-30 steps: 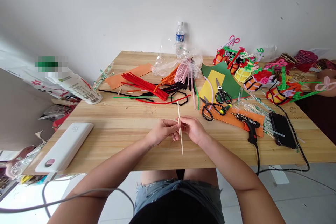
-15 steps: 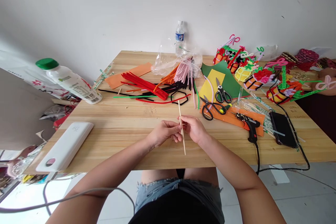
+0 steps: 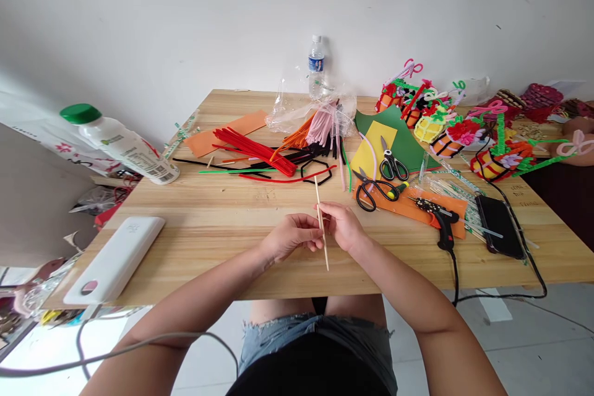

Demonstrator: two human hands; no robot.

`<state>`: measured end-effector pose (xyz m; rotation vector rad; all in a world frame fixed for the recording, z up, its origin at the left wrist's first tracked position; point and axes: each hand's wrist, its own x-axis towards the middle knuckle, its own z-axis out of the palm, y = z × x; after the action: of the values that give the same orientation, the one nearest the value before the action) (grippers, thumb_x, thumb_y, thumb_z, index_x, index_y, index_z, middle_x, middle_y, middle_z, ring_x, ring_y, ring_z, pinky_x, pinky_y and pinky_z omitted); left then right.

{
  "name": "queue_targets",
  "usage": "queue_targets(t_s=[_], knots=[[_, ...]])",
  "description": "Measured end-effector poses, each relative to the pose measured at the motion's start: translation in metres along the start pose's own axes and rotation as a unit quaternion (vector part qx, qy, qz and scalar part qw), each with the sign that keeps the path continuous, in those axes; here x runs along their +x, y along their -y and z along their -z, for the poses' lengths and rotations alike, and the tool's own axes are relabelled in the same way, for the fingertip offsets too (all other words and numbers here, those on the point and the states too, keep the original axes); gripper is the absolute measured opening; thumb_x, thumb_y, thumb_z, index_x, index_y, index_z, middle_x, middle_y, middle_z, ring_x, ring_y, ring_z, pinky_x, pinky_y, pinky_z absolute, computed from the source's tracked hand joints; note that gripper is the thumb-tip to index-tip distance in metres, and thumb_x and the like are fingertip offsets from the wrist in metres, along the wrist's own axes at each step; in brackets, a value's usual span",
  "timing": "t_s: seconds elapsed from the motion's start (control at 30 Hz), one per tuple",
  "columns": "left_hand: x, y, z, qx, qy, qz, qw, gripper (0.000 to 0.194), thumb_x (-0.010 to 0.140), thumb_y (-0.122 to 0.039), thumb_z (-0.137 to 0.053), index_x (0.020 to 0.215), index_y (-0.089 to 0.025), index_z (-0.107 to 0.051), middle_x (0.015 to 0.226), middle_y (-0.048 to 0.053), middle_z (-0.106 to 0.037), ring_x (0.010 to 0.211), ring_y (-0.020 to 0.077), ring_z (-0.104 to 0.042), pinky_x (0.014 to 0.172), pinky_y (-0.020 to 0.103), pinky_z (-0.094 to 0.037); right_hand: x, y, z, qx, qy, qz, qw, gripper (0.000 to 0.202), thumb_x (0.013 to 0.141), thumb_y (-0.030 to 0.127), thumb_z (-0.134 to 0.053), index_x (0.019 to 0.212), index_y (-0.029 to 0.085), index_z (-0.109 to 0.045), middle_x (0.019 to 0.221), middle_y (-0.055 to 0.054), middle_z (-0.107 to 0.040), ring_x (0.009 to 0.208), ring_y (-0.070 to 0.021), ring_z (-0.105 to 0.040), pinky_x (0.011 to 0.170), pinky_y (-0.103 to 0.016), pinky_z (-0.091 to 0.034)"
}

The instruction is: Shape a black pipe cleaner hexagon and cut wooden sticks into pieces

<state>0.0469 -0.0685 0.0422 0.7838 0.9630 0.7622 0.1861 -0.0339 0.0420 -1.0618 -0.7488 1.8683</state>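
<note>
Between my hands is a thin pale wooden stick (image 3: 325,253), pointed at its near end and held above the table's front part. My left hand (image 3: 296,236) pinches it near the middle with thumb and fingers. From the other side, my right hand (image 3: 342,226) grips it a little higher, its fingertips against the stick. Some fingers of both hands are hidden behind each other. Just beyond the hands lie a black pipe cleaner bent into a loop (image 3: 330,178) and a red pipe cleaner (image 3: 278,180).
Two pairs of scissors (image 3: 393,164), a glue gun (image 3: 443,223) and a phone (image 3: 499,226) lie to the right. Behind them stand several pipe-cleaner baskets (image 3: 448,142). Red pipe cleaners (image 3: 255,150) lie mid-table. A white bottle (image 3: 125,145) and a white power bank (image 3: 116,257) are left.
My left thumb has shifted slightly along the stick. Both hands stay in nearly the same place, and the view has moved a little.
</note>
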Motion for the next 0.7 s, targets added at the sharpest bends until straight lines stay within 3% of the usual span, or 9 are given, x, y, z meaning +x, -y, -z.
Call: queue_targets(t_s=[0.7], knots=[[-0.0020, 0.0009, -0.0061, -0.056, -0.012, -0.020, 0.998, 0.036, 0.053, -0.026, -0.085, 0.075, -0.009, -0.062, 0.052, 0.002, -0.064, 0.046, 0.0099, -0.057, 0.049, 0.022, -0.043, -0.0042, 0.0040, -0.0025, 0.004, -0.007, -0.006, 1.000, 0.026, 0.056, 0.036, -0.077, 0.070, 0.015, -0.070, 0.054, 0.002, -0.054, 0.051, -0.0121, -0.049, 0.043, -0.026, -0.040]])
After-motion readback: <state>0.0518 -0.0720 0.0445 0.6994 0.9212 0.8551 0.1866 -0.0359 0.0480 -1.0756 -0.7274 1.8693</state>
